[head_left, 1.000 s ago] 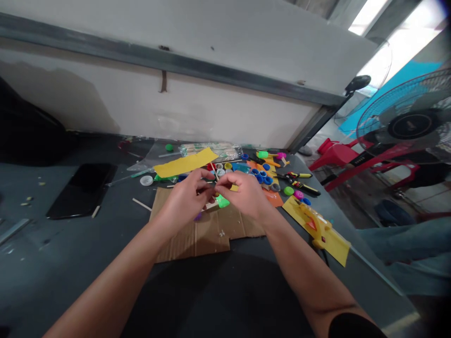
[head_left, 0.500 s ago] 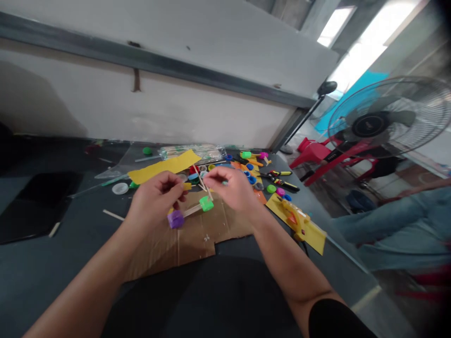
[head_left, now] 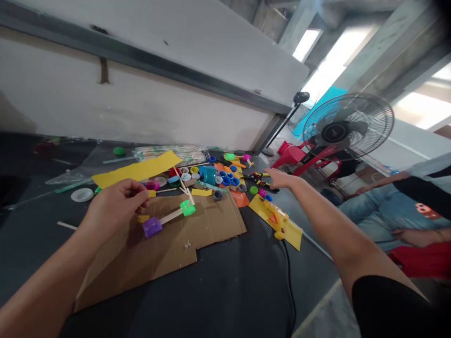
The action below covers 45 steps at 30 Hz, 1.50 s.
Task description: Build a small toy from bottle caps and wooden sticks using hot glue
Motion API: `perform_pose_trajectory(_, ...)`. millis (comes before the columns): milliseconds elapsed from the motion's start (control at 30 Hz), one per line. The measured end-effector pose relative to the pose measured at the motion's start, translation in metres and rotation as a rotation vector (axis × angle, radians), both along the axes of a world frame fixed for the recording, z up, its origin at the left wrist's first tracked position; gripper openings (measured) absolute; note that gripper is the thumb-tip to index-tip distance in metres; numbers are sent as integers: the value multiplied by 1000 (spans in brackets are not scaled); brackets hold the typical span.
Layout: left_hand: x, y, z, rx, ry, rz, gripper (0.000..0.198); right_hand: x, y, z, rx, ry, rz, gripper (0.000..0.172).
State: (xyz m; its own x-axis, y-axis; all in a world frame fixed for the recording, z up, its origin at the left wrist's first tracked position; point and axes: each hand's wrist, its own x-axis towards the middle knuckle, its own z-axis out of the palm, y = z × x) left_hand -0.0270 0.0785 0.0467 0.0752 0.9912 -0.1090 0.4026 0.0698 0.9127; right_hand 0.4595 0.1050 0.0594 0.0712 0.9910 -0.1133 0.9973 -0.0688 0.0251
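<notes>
My left hand (head_left: 118, 204) is closed in a pinch on a small yellow strip (head_left: 151, 193), over the left part of a cardboard sheet (head_left: 211, 225). Just below it lie a purple cap (head_left: 152, 227) and a green cap (head_left: 188, 208) joined by pale sticks (head_left: 171, 216). Thin sticks (head_left: 185, 184) stand up from the green cap. At the right, my right hand (head_left: 280, 178) reaches out with extended fingers over pliers with yellow-and-black handles (head_left: 269, 184). Whether the fingertips touch the handles, I cannot tell.
A yellow glue gun (head_left: 279, 220) rests on a yellow sheet (head_left: 294, 234), its black cord (head_left: 289, 277) trailing forward. Behind the cardboard are several bottle caps (head_left: 229, 179), a yellow strip of paper (head_left: 137, 170) and bagged sticks (head_left: 172, 154). A fan (head_left: 334, 132) and a seated person (head_left: 384, 211) are at the right.
My right hand has left the sticks by the green cap and moved right to the pliers. My left hand still pinches the yellow strip. The view has turned right.
</notes>
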Motion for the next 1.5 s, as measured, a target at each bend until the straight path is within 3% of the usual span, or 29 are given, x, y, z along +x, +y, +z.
perform_pose_trajectory(100, 0, -1, -1, 2, 27, -1, 10, 6, 7, -11, -104, 26, 38, 83)
perform_pose_trajectory(300, -2, 0, -4, 36, 17, -11, 9, 2, 15, -20, -114, 76, 95, 73)
perform_pose_trajectory(400, -3, 1, -7, 48, -33, 10, 9, 5, 4, -8, -26, 90, 80, 67)
perform_pose_trajectory(533, -2, 2, -4, 63, -132, 53, 11, -5, -23, 21, 138, 169, 52, 61)
perform_pose_trajectory(633, 2, -1, 3, 60, -165, 29, 10, -47, -59, 43, 264, 827, 16, 46)
perform_pose_trajectory(733, 7, -8, 13, 102, -217, -48, 14, -124, -102, 53, 130, 1307, 13, 34)
perform_pose_trajectory(833, 13, -22, 28, 122, -267, -149, 20, -205, -131, 46, 13, 1550, 10, 33)
perform_pose_trajectory(967, 19, -44, 46, 78, -284, -303, 30, -272, -137, 21, 166, 1641, -103, 34)
perform_pose_trajectory(1067, 22, -54, 50, 87, -258, -419, 29, -286, -136, 8, 201, 1721, -211, 33)
perform_pose_trajectory(1233, 26, -55, 44, 160, -101, -560, 24, -290, -142, 7, 111, 1789, -295, 33)
perform_pose_trajectory(1400, 35, -56, 36, 108, -60, -605, 20, -292, -140, 1, 119, 1757, -306, 27)
perform_pose_trajectory(1500, 42, -56, 33, 95, -49, -553, 19, -289, -137, -3, 159, 1737, -345, 26)
